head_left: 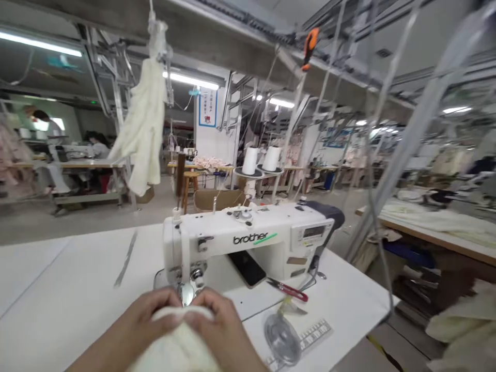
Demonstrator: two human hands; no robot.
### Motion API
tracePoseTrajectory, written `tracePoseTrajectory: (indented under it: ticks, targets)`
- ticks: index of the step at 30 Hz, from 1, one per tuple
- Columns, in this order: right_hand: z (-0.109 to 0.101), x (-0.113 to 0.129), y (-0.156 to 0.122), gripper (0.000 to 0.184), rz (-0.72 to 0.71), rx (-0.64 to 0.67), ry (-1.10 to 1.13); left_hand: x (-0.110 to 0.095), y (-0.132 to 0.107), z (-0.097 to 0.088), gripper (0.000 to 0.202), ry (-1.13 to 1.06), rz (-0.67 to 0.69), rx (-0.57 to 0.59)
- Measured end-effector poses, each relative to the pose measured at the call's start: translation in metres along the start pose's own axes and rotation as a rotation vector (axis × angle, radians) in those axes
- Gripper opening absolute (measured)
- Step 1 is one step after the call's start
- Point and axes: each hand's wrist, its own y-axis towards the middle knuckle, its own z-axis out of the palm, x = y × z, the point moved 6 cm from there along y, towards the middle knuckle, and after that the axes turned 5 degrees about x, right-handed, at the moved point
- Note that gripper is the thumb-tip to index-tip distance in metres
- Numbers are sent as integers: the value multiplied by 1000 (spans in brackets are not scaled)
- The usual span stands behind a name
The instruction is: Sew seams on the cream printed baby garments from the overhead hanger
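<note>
Both my hands grip a bunched piece of cream fabric [182, 346] just in front of the needle of a white Brother sewing machine [248, 240]. My left hand [145, 320] pinches the cloth's left side, fingers curled. My right hand [220, 325] is closed over its right side, knuckles up. The presser foot [188, 289] sits right behind my fingertips. The cloth's lower part runs off the bottom of the view.
On the white table [70, 289] lie a phone [248, 268] under the machine arm, red-handled snips [289, 290], a clear dish [282, 338] and a ruler [315, 333]. A cream garment [143, 129] hangs overhead at left. Thread cones [261, 160] stand behind. People work at far-left tables.
</note>
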Motion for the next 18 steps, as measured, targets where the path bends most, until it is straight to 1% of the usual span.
tracePoseTrajectory:
  ticks: [1, 3, 4, 6, 8, 9, 11, 15, 18]
  targets:
    - [-2, -9, 4, 26, 33, 7, -49, 6, 5, 3, 47, -65, -30, -3]
    - [-1, -27, 9, 28, 77, 61, -185, 23, 8, 6, 50, -166, -93, -63]
    - [1, -36, 11, 27, 91, 91, -258, 32, 7, 6, 49, -177, -128, -99]
    - [5, -48, 16, 22, 126, 136, -355, 44, 2, 2, 41, -77, -167, -206]
    - [8, -54, 23, 16, 158, 160, -421, 48, -1, -4, 27, 129, -193, -273]
    - [8, -54, 28, 13, 172, 166, -464, 47, 0, -8, 22, 228, -207, -280]
    - [7, -55, 37, 11, 211, 177, -549, 46, 6, -13, 18, 366, -240, -261]
    - [1, -63, 53, 17, 290, 162, -687, 46, 22, -21, 14, 482, -293, -267]
    - [-2, -66, 58, 22, 279, 145, -779, 48, 33, -20, 11, 521, -335, -271]
